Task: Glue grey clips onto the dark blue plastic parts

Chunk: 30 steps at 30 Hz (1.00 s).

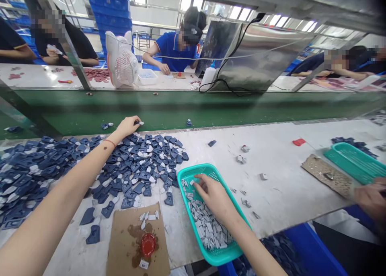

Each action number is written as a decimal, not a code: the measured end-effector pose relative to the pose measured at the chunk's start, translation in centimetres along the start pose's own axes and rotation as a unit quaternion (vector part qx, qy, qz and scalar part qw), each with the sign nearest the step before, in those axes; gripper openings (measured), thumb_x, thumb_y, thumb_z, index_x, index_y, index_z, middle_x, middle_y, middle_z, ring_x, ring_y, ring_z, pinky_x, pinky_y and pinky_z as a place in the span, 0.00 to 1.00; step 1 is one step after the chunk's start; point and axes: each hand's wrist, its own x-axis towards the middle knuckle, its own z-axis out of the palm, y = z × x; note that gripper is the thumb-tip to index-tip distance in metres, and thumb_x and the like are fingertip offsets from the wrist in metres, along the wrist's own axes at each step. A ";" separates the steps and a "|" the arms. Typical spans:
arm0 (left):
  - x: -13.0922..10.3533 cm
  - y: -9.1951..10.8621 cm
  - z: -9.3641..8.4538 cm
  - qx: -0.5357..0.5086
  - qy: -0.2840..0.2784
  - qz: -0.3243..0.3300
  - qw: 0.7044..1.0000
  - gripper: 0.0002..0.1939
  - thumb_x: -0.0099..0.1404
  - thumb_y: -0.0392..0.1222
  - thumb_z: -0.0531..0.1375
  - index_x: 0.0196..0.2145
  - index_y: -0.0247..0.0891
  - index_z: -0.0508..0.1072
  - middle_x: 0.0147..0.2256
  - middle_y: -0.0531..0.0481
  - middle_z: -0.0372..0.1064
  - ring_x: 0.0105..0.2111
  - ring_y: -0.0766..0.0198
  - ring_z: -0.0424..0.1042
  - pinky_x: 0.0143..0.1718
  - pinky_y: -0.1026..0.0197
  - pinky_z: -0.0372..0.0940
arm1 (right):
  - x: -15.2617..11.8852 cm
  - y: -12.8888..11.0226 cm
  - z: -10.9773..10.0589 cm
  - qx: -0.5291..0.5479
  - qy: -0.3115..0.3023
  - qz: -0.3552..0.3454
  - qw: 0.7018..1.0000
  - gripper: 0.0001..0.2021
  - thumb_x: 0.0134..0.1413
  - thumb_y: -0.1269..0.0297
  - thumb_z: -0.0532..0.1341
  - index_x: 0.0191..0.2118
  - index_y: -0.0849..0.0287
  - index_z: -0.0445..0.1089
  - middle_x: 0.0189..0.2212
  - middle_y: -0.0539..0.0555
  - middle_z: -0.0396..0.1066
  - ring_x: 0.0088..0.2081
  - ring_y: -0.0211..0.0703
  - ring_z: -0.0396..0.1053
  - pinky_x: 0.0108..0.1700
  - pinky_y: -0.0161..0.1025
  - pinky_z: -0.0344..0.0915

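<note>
Left hand (129, 126), upper left of centre in the frame: a small dark-and-white piece (140, 123) is pinched at the fingertips, by the near edge of the green belt (157, 112). Right hand (214, 197), lower centre: fingers are lowered into the turquoise basket (216, 260), beside small grey parts (208, 229); whether one is gripped cannot be told.

Risks, as judged: the pinched piece could be dropped if the hold is slackened, so little of it being covered. Heaped navy pieces (146, 155), left of frame, could be dragged by the left forearm if it is lowered. The basket's near end seems to overhang the table edge; it could be tipped if leaned on. Stained cardboard (119, 244), bottom left of centre: loose white parts (151, 217) could be soiled if brushed towards the red dish (148, 244).
</note>
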 end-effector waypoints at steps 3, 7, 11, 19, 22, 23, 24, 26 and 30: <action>-2.5 1.2 -1.0 -0.135 0.054 -0.039 0.989 0.10 0.65 0.38 0.59 0.43 0.33 0.69 0.41 0.44 0.73 0.35 0.62 0.73 0.38 0.57 0.69 | 0.4 -0.3 0.7 0.000 -0.003 0.013 1.000 0.10 0.64 0.65 0.54 0.45 0.61 0.70 0.32 0.55 0.71 0.32 0.45 0.71 0.33 0.38 0.66; -8.1 3.3 -2.3 -0.321 0.047 -0.080 0.942 0.09 0.67 0.39 0.54 0.45 0.36 0.67 0.42 0.43 0.75 0.26 0.69 0.72 0.28 0.67 0.67 | 1.1 -0.5 1.1 -0.012 -0.023 -0.003 1.000 0.07 0.60 0.72 0.57 0.38 0.61 0.72 0.34 0.56 0.69 0.34 0.46 0.71 0.36 0.39 0.65; -15.2 4.5 -3.1 -0.427 -0.008 -0.120 0.896 0.09 0.65 0.35 0.55 0.43 0.35 0.71 0.42 0.43 0.74 0.27 0.69 0.73 0.26 0.70 0.67 | 1.5 -0.5 0.6 -0.026 -0.044 -0.033 0.998 0.11 0.58 0.77 0.54 0.37 0.60 0.73 0.36 0.57 0.69 0.37 0.47 0.70 0.39 0.40 0.65; -25.9 4.8 -2.6 -0.544 -0.006 -0.219 0.810 0.11 0.65 0.33 0.57 0.45 0.34 0.72 0.36 0.46 0.75 0.27 0.66 0.73 0.27 0.68 0.70 | 1.4 -0.9 0.3 -0.032 -0.041 -0.037 0.998 0.11 0.57 0.74 0.55 0.44 0.60 0.69 0.37 0.57 0.71 0.39 0.50 0.71 0.38 0.42 0.66; -28.6 4.5 -1.7 -0.563 0.013 -0.227 0.794 0.11 0.66 0.36 0.57 0.45 0.33 0.72 0.38 0.44 0.75 0.30 0.63 0.75 0.30 0.65 0.72 | 1.6 -0.8 0.7 -0.022 -0.032 -0.029 0.999 0.11 0.57 0.70 0.56 0.45 0.62 0.69 0.38 0.60 0.72 0.39 0.52 0.72 0.39 0.44 0.68; -29.4 4.4 -1.4 -0.568 0.020 -0.233 0.789 0.11 0.66 0.36 0.58 0.46 0.33 0.72 0.39 0.44 0.75 0.32 0.62 0.76 0.32 0.64 0.72 | 1.7 -0.7 0.8 -0.018 -0.029 -0.027 0.999 0.09 0.57 0.69 0.56 0.43 0.62 0.70 0.37 0.60 0.73 0.39 0.53 0.72 0.39 0.45 0.68; -30.2 4.4 -1.1 -0.575 0.028 -0.240 0.782 0.12 0.65 0.37 0.59 0.45 0.33 0.73 0.40 0.44 0.75 0.35 0.60 0.76 0.35 0.63 0.73 | 1.8 -0.6 1.0 -0.014 -0.025 -0.025 0.999 0.08 0.57 0.68 0.56 0.40 0.62 0.72 0.36 0.60 0.73 0.38 0.53 0.73 0.39 0.46 0.68; -31.5 4.3 -0.6 -0.595 0.038 -0.244 0.765 0.13 0.62 0.37 0.63 0.45 0.35 0.73 0.41 0.46 0.75 0.40 0.57 0.77 0.41 0.62 0.72 | 2.0 -0.6 1.1 -0.001 -0.014 -0.019 1.000 0.07 0.56 0.67 0.57 0.35 0.61 0.73 0.33 0.60 0.73 0.36 0.53 0.73 0.38 0.46 0.69; -33.6 4.1 -0.2 -0.628 0.035 -0.236 0.741 0.15 0.60 0.40 0.66 0.46 0.39 0.74 0.41 0.48 0.74 0.45 0.55 0.75 0.42 0.63 0.72 | 1.3 -1.6 0.3 0.041 0.027 0.001 0.999 0.08 0.54 0.62 0.58 0.33 0.59 0.73 0.32 0.58 0.75 0.35 0.53 0.74 0.39 0.47 0.70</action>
